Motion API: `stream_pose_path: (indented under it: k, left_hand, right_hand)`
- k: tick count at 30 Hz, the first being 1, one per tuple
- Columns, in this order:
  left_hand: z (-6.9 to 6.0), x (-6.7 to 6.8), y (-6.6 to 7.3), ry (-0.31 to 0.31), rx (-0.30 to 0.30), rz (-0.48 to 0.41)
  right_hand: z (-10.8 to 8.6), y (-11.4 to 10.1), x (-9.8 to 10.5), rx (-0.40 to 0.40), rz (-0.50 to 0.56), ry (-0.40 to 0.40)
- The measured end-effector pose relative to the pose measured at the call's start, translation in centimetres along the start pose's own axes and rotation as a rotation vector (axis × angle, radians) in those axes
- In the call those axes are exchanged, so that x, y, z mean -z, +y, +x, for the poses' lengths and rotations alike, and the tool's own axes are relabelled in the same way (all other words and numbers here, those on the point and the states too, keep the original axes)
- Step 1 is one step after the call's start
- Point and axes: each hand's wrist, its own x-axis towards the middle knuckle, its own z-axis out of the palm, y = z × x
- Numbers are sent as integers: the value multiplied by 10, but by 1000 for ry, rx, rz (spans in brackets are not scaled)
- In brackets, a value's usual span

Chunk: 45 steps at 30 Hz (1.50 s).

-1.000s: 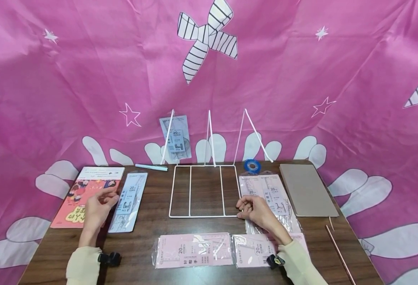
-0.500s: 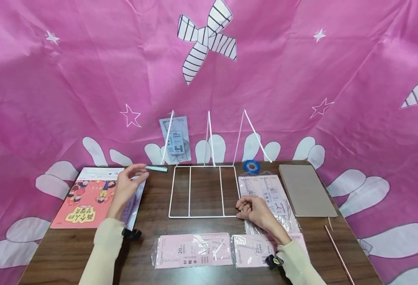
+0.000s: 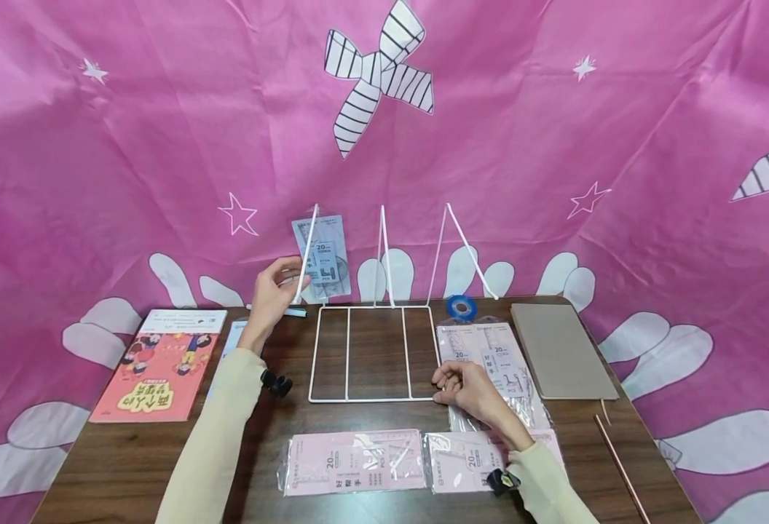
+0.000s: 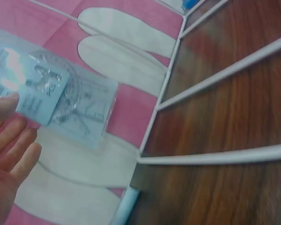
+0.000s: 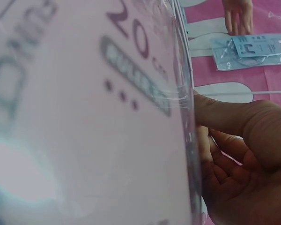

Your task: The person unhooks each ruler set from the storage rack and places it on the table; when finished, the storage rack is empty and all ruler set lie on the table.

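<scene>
A white wire rack (image 3: 379, 399) stands on the table, with a flat base and upright bent-wire hooks. A blue packaged ruler set (image 3: 328, 255) hangs on its left hook. My left hand (image 3: 277, 292) is at the left edge of that pack, fingers loosely extended; whether they touch it is unclear. In the left wrist view the thumb overlaps the pack (image 4: 79, 101). My right hand (image 3: 470, 389), fingers curled, holds the rack at its front right corner. Beneath and beside it lie pink packaged ruler sets (image 3: 502, 356); one pink pack (image 5: 98, 140) fills much of the right wrist view.
Two more pink packs lie in front, including one at the left (image 3: 355, 466). A red picture book (image 3: 162, 375), a partly hidden blue pack (image 3: 232, 338) and a light-blue pen (image 3: 298, 313) are leftward. Blue tape (image 3: 461, 308), a grey notebook (image 3: 561, 349) and a copper-coloured rod (image 3: 620, 469) are rightward.
My left hand has moved right and away from me, from beside the book and the lying blue pack to the hanging blue pack. My right hand has stayed at the rack's corner.
</scene>
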Motion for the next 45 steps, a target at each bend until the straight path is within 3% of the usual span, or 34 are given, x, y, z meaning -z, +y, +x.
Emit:
stream_pose_path:
  k: [5,15,29,45]
  left_hand:
    - [11,-8,-12,49,8,-27]
    - [11,-16,-15,96,-43,-78]
    - [-16,-4,-6,82,-26,-13]
    - [-54,-5,2,50,-55,-86]
  right_hand:
    - [0,0,-1,4,13,6]
    - [-8,-21,-1,7,15,14]
    - [-1,0,0,14,28,2]
    - [0,0,0,7,28,-7]
